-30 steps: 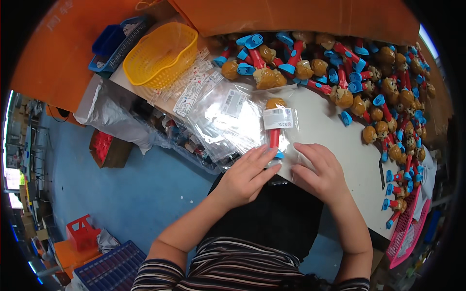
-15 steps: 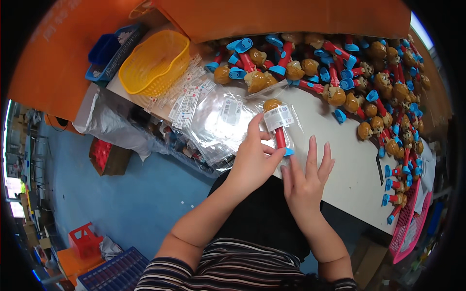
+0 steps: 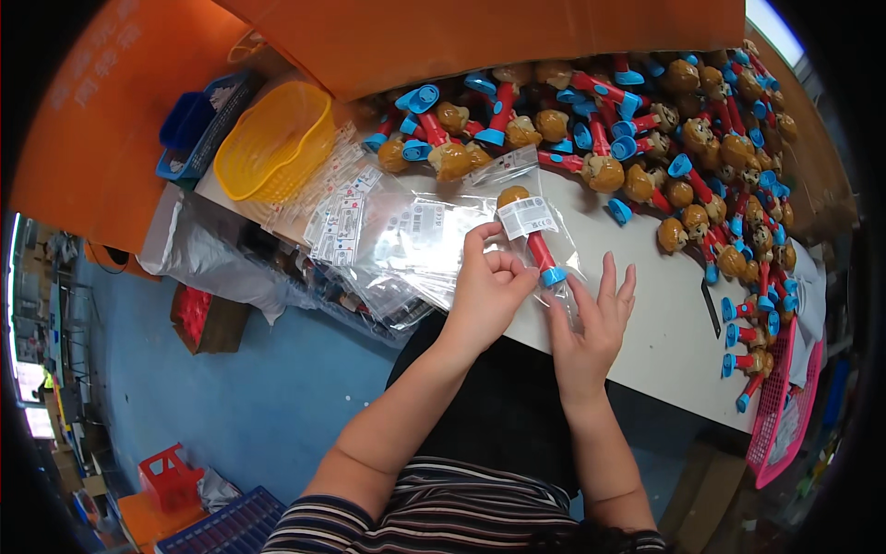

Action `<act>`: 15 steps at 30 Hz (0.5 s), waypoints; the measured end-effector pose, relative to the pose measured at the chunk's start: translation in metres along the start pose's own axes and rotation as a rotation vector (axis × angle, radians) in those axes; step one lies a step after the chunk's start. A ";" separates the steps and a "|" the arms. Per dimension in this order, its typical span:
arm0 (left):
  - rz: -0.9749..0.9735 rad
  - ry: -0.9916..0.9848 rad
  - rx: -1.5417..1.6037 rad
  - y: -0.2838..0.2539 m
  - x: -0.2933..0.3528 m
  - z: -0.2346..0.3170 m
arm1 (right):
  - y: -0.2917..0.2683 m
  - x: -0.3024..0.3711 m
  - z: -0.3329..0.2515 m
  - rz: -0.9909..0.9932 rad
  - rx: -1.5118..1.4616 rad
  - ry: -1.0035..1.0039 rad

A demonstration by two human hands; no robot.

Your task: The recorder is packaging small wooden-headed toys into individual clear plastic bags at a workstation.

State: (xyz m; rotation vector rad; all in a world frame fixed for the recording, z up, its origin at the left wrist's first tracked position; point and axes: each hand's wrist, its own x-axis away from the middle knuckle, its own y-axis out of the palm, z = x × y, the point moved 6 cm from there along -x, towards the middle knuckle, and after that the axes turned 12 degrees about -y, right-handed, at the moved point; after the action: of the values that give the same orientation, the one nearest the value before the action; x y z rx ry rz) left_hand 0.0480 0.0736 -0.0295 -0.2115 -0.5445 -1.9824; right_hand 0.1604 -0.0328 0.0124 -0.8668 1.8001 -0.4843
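Head view: two hands bagging a toy at a white table.

Far left sits a yellow basket [image 3: 277, 138]; beside it, a stack of clear bags [image 3: 388, 240] with white labels. The left hand [image 3: 489, 286] pinches the bagged toy [image 3: 531, 226], white label uppermost; the right hand [image 3: 595, 323] lies flat, fingers spread, on the bag's near end. Loose toys [image 3: 701, 138] crowd the far right.

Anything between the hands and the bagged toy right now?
Nothing visible. The left hand grips the clear bag holding the red-stemmed toy directly; the right hand lies flat on the bag's lower end on the white table.
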 end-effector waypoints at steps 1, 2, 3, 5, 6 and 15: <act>-0.003 -0.014 0.009 0.003 0.001 0.000 | -0.001 0.000 0.002 0.004 0.002 0.005; -0.006 -0.028 0.018 0.005 0.001 0.000 | -0.002 -0.001 0.004 -0.004 0.011 0.007; -0.010 -0.027 0.013 0.006 0.001 -0.001 | -0.003 -0.001 0.005 -0.011 0.019 0.008; -0.053 -0.027 -0.004 0.009 0.001 -0.001 | -0.005 0.000 0.007 -0.035 0.045 0.017; -0.056 -0.026 -0.009 0.011 0.001 -0.001 | -0.005 0.000 0.008 -0.064 0.068 0.022; -0.240 -0.065 0.026 0.043 0.019 -0.011 | -0.027 0.024 0.019 0.029 -0.157 0.137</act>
State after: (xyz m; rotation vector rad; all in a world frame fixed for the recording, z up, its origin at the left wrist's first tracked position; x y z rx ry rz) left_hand 0.0777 0.0370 -0.0202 -0.2022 -0.6627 -2.2049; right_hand 0.1822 -0.0669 0.0082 -0.9320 1.9940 -0.3956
